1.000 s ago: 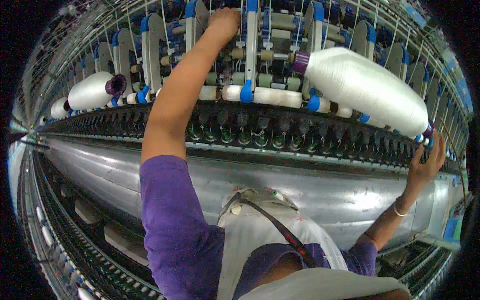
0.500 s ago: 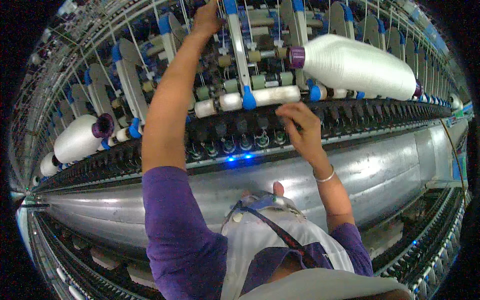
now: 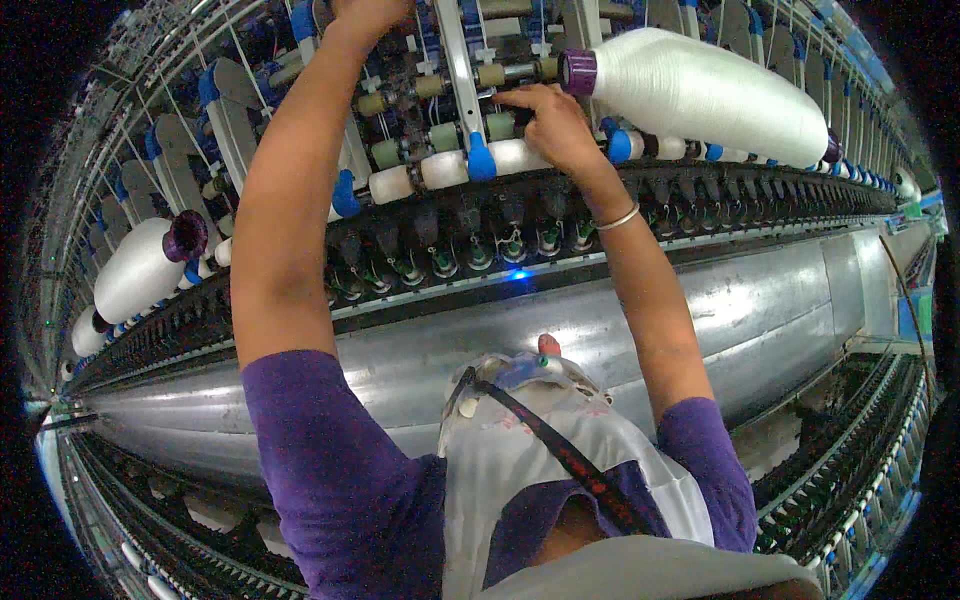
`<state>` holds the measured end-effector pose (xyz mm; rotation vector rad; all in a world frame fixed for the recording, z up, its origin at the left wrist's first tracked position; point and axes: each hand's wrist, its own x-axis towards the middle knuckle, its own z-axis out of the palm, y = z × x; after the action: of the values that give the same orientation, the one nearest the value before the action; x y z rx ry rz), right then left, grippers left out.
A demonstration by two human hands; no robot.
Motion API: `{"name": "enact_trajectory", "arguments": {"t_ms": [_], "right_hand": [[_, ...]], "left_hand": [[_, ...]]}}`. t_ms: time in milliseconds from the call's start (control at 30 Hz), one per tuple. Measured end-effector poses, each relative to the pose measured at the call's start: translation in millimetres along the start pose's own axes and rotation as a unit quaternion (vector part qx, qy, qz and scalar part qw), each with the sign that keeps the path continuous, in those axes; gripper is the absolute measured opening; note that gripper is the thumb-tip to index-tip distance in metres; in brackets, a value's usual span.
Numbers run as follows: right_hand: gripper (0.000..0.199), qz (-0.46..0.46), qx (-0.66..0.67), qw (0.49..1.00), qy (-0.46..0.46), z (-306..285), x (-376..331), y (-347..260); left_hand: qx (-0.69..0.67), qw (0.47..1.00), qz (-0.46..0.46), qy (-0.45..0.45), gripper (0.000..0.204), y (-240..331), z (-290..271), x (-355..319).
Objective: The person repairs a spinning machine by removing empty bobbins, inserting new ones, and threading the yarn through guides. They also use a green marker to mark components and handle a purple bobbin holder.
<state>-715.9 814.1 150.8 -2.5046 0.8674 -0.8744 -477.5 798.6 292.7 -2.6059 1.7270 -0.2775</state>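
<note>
Left hand [image 3: 370, 14]: at the top edge, fingers cut off; whether its grip holds anything, I can't say.
Right hand [image 3: 560, 125]: index finger stretched left, the others curled; whether the grip pinches anything can't be made out.
Green rollers [image 3: 443, 137]: either side of the blue-tipped metal arm [image 3: 461, 75], the right one just below that finger.
In between: the metal arm stands between the hands.
Big white bobbin [image 3: 715, 95]: slanting, just right of the right hand, crowding that side.
Left forearm [image 3: 290, 200]: crosses the machine's front, hiding part of it.
Smaller bobbin [image 3: 133, 268]: beyond that forearm, leftward.
Spindles [image 3: 478, 245]: dark row below the rollers.
</note>
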Motion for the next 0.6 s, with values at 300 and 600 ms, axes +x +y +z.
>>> {"name": "enact_trajectory", "arguments": {"t_ms": [300,600], "right_hand": [[0.043,0.050,-0.090,0.992,-0.067,7.1,3.7,0.5],[0.028,-0.134,0.121,0.964,0.196,14.7,-85.5,-13.9]], "left_hand": [[0.139,0.924,0.246,0.258,0.038,96.0,6.1,-27.4],[0.226,0.967,0.112,0.029,0.036,120.8,4.1,-5.0]]}}
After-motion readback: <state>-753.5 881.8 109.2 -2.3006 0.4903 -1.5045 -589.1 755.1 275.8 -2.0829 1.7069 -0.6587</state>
